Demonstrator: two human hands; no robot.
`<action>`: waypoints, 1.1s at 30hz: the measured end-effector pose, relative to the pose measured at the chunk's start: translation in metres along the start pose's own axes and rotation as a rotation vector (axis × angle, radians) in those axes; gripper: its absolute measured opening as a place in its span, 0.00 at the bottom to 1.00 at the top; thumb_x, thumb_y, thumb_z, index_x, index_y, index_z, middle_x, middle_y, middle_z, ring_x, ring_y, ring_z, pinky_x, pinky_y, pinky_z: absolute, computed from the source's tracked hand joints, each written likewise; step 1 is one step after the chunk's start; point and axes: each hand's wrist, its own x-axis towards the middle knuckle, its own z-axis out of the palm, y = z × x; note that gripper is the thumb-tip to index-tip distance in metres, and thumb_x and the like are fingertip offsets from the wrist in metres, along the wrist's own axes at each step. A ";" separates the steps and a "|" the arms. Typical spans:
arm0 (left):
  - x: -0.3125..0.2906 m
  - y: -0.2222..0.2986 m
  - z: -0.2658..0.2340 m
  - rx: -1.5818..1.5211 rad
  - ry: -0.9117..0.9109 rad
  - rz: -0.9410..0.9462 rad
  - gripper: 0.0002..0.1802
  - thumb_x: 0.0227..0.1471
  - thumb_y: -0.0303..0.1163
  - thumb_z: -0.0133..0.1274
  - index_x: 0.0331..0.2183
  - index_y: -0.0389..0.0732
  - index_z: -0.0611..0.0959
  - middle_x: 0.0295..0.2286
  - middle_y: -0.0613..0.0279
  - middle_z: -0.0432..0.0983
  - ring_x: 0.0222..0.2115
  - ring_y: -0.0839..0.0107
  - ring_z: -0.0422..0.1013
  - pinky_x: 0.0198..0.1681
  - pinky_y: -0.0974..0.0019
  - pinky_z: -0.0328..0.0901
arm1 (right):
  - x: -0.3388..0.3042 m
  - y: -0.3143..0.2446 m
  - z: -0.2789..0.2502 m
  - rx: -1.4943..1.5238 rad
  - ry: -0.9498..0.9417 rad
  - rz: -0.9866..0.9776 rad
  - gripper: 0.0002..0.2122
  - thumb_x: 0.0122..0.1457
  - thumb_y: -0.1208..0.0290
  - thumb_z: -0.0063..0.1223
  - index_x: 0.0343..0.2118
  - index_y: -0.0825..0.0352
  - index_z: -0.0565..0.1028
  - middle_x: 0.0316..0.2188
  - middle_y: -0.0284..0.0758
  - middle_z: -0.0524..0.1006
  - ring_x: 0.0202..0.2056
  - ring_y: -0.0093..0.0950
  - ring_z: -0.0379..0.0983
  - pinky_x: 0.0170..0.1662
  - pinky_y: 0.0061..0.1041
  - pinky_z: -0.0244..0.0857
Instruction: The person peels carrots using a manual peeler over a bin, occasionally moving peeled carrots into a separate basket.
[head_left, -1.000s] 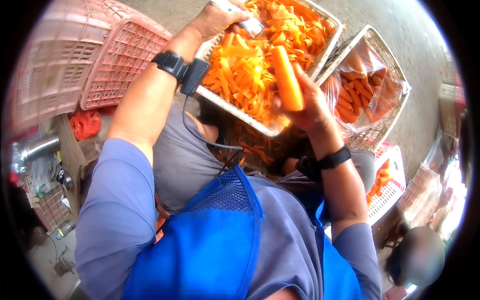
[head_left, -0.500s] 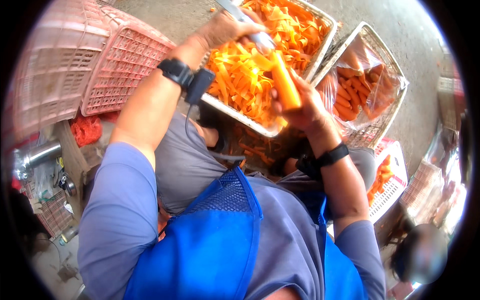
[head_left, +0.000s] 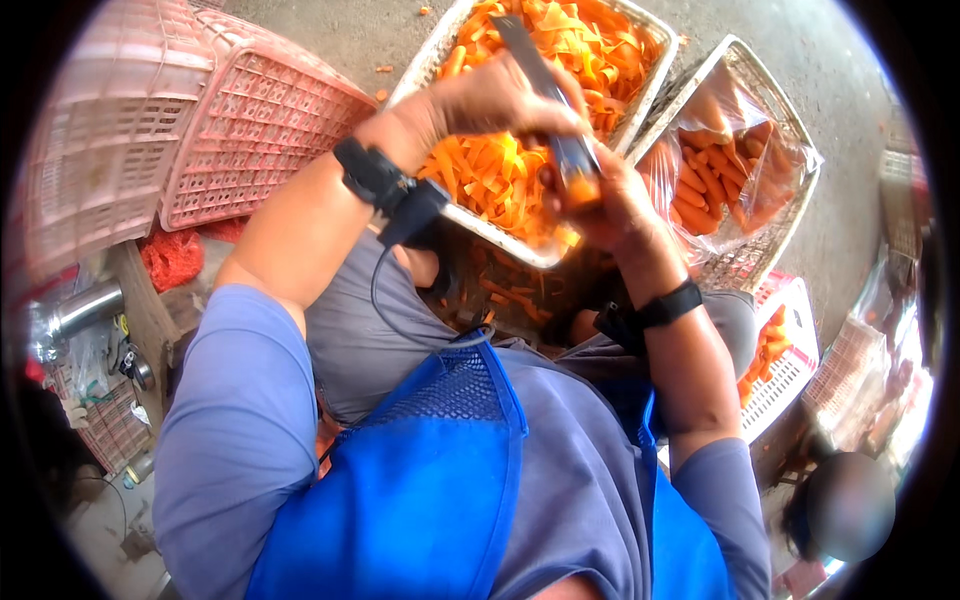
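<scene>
1. Left hand (head_left: 500, 100): upper centre of the frame, fingers curled tight round the handle of a knife (head_left: 545, 90); the blade runs up and left over the near tray.
2. Right hand (head_left: 610, 200): just right of centre, closed round a carrot (head_left: 580, 188) whose orange end shows at the fingertips. The lower end of the knife meets the carrot there, and the two hands are touching.
3. Near tray (head_left: 430, 60): top centre, a white mesh tray heaped with thin orange carrot strips. Judged from this heap, a good deal of cutting is already done.
4. Far tray (head_left: 770, 250): upper right, a wire basket lined with a clear bag holding whole carrots; these look still uncut, so work appears to remain.
5. Small white crate (head_left: 790, 350): right of centre, more carrots in it, partly hidden by the right forearm.
6. Pink crates (head_left: 200, 130): upper left, lying empty side up or tilted; which, I cannot tell.
7. Scraps: orange bits lie in the dark gap below the near tray.
</scene>
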 end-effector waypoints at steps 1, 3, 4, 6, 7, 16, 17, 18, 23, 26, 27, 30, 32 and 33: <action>0.006 -0.006 -0.015 -0.014 0.069 0.035 0.12 0.52 0.38 0.63 0.35 0.40 0.86 0.27 0.60 0.82 0.24 0.80 0.76 0.25 0.78 0.70 | 0.000 0.001 -0.011 -0.024 -0.064 0.022 0.21 0.71 0.56 0.36 0.57 0.67 0.66 0.35 0.41 0.76 0.31 0.30 0.75 0.29 0.28 0.72; 0.010 -0.023 -0.050 0.005 0.226 -0.037 0.10 0.54 0.34 0.59 0.33 0.37 0.85 0.26 0.60 0.82 0.22 0.78 0.75 0.22 0.77 0.68 | 0.000 0.000 -0.012 -0.026 -0.196 0.028 0.22 0.71 0.55 0.36 0.57 0.68 0.66 0.35 0.41 0.76 0.32 0.30 0.74 0.30 0.28 0.72; 0.013 -0.032 -0.069 0.037 0.302 -0.140 0.09 0.56 0.31 0.56 0.32 0.35 0.83 0.26 0.60 0.81 0.21 0.76 0.74 0.20 0.75 0.66 | 0.000 0.000 -0.012 -0.027 -0.260 0.033 0.23 0.70 0.54 0.37 0.57 0.69 0.66 0.35 0.41 0.76 0.32 0.30 0.74 0.31 0.28 0.72; 0.011 -0.055 -0.084 0.061 0.357 0.016 0.09 0.55 0.31 0.56 0.32 0.35 0.83 0.26 0.61 0.81 0.21 0.77 0.74 0.21 0.76 0.66 | 0.002 0.000 -0.008 -0.019 -0.281 0.036 0.23 0.71 0.53 0.35 0.55 0.70 0.67 0.36 0.40 0.77 0.32 0.32 0.74 0.33 0.28 0.72; 0.010 -0.045 -0.078 0.056 0.385 0.041 0.09 0.55 0.31 0.56 0.32 0.34 0.83 0.26 0.61 0.81 0.21 0.77 0.74 0.21 0.76 0.66 | 0.003 -0.001 -0.005 -0.016 -0.177 -0.001 0.23 0.71 0.53 0.35 0.55 0.70 0.67 0.36 0.40 0.77 0.32 0.32 0.75 0.34 0.28 0.72; -0.005 0.004 0.022 0.034 -0.134 0.110 0.07 0.52 0.31 0.63 0.34 0.39 0.86 0.24 0.65 0.79 0.22 0.80 0.73 0.24 0.77 0.67 | 0.010 -0.004 -0.011 -0.210 -0.051 -0.088 0.21 0.72 0.55 0.33 0.54 0.69 0.66 0.38 0.40 0.77 0.33 0.34 0.77 0.34 0.31 0.73; -0.005 0.000 0.015 0.039 -0.075 0.089 0.10 0.53 0.35 0.63 0.35 0.40 0.86 0.25 0.65 0.80 0.21 0.80 0.74 0.23 0.77 0.68 | 0.008 -0.001 -0.011 -0.088 0.031 -0.076 0.20 0.72 0.56 0.32 0.53 0.69 0.67 0.36 0.40 0.78 0.31 0.33 0.76 0.32 0.28 0.72; 0.000 -0.006 0.002 0.047 -0.018 0.071 0.12 0.53 0.39 0.63 0.36 0.41 0.86 0.26 0.64 0.81 0.20 0.79 0.74 0.22 0.76 0.70 | 0.007 -0.001 -0.013 -0.070 -0.030 -0.049 0.20 0.71 0.56 0.34 0.53 0.69 0.67 0.36 0.40 0.78 0.31 0.33 0.77 0.31 0.27 0.72; 0.008 -0.036 -0.073 0.081 0.337 -0.031 0.09 0.56 0.31 0.56 0.32 0.34 0.83 0.26 0.60 0.81 0.18 0.77 0.73 0.19 0.75 0.66 | -0.006 -0.001 -0.005 -0.026 -0.181 -0.006 0.21 0.70 0.55 0.40 0.53 0.69 0.68 0.34 0.40 0.78 0.31 0.31 0.77 0.31 0.26 0.72; 0.003 -0.035 -0.075 -0.006 0.336 0.062 0.10 0.55 0.34 0.59 0.33 0.36 0.84 0.25 0.61 0.81 0.18 0.78 0.73 0.19 0.77 0.67 | 0.004 -0.004 -0.009 -0.016 -0.101 -0.049 0.21 0.69 0.54 0.42 0.53 0.70 0.67 0.36 0.44 0.76 0.32 0.35 0.76 0.34 0.31 0.73; -0.002 -0.026 -0.063 0.019 0.315 0.097 0.11 0.54 0.37 0.61 0.34 0.38 0.85 0.25 0.61 0.81 0.19 0.79 0.74 0.21 0.78 0.68 | 0.007 -0.003 -0.007 -0.034 -0.013 -0.072 0.22 0.69 0.54 0.42 0.53 0.70 0.67 0.37 0.44 0.76 0.33 0.36 0.77 0.35 0.32 0.73; -0.011 -0.001 -0.016 -0.017 0.124 0.079 0.12 0.53 0.38 0.62 0.36 0.42 0.86 0.27 0.63 0.81 0.23 0.79 0.75 0.23 0.79 0.69 | 0.009 -0.004 -0.005 -0.080 0.026 -0.098 0.21 0.70 0.55 0.39 0.54 0.69 0.68 0.38 0.40 0.77 0.34 0.31 0.77 0.36 0.31 0.73; -0.006 -0.002 0.014 0.053 -0.146 0.225 0.12 0.53 0.39 0.62 0.37 0.43 0.86 0.27 0.63 0.81 0.23 0.80 0.75 0.23 0.79 0.68 | 0.005 0.001 0.004 -0.079 0.000 -0.128 0.20 0.71 0.57 0.37 0.55 0.67 0.68 0.38 0.38 0.77 0.33 0.28 0.77 0.36 0.30 0.73; -0.006 0.002 0.016 0.048 -0.141 0.147 0.11 0.53 0.39 0.62 0.36 0.43 0.86 0.26 0.64 0.81 0.22 0.80 0.74 0.22 0.79 0.68 | 0.003 -0.001 0.000 -0.242 0.011 -0.117 0.20 0.71 0.58 0.34 0.55 0.67 0.69 0.38 0.35 0.78 0.31 0.24 0.76 0.34 0.27 0.72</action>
